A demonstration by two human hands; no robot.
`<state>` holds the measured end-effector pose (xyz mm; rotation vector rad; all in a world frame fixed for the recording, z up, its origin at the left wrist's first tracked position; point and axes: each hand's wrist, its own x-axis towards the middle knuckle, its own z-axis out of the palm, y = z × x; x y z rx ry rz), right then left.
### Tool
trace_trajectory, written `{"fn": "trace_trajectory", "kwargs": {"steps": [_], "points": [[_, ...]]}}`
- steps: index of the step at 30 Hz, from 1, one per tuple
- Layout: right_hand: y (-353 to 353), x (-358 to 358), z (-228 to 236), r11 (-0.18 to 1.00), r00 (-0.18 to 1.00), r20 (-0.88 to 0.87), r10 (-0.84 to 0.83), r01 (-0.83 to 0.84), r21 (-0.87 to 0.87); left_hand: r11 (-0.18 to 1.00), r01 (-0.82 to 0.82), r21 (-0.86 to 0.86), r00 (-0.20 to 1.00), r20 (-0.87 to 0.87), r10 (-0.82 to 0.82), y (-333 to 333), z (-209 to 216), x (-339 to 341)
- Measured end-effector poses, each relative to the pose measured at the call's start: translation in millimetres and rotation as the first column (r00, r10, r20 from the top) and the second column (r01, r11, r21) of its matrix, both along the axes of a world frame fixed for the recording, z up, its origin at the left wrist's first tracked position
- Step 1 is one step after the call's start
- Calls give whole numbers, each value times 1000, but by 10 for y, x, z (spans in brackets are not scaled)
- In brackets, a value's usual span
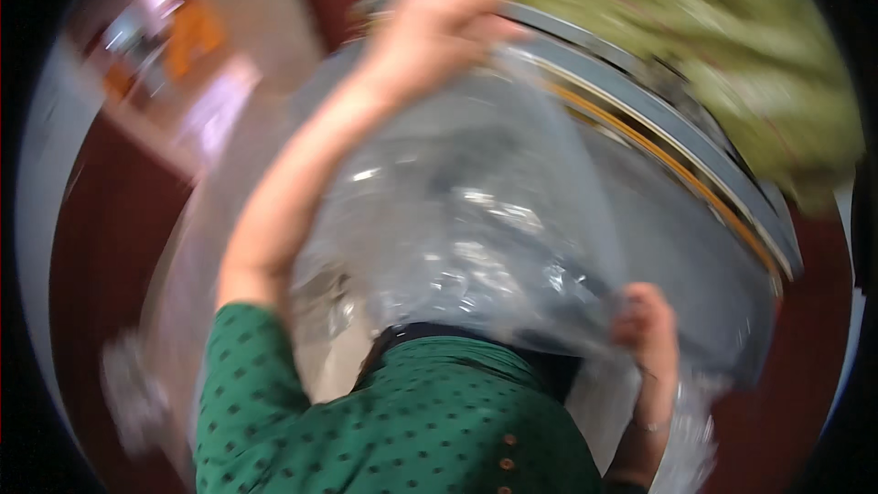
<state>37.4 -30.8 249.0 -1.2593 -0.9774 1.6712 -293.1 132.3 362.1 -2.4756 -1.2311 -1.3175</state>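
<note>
A large piece of clear, shiny plastic film [494,210] is stretched in front of my body; whether it is a bag or a single sheet I cannot tell. My left hand [448,32], raised at the far side, has its fingers closed on the film's upper edge. Lower and to the right, my right hand [647,322] grips the film's near right edge, and the edge runs taut between the two hands. Both hands are blurred by motion. Beneath the film lies a grey surface, seen through it and bare to its right.
A curved-looking grey metal frame [631,64] with an orange strip [677,160] borders the surface on the far side. Beyond it lies crumpled olive-green sheeting [640,9]. Red-brown floor [110,220] shows left and right. Crumpled clear plastic [133,393] lies at lower left.
</note>
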Motion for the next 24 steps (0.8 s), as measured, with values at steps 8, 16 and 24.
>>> {"fn": "trace_trajectory", "kwargs": {"steps": [8,16,24], "points": [[-942,1946,-346,1000,409,912,7,21,-17,952,213,-218,975,104,-195,336,-413,605],[-1458,3490,-111,253,-84,360,-929,567,784,506,424,-752,906,351,-237,197,-1408,1251],[-428,2273,-461,736,-292,677,-675,-333,590,671,208,-712,977,187,-104,328,-1796,1052]]}}
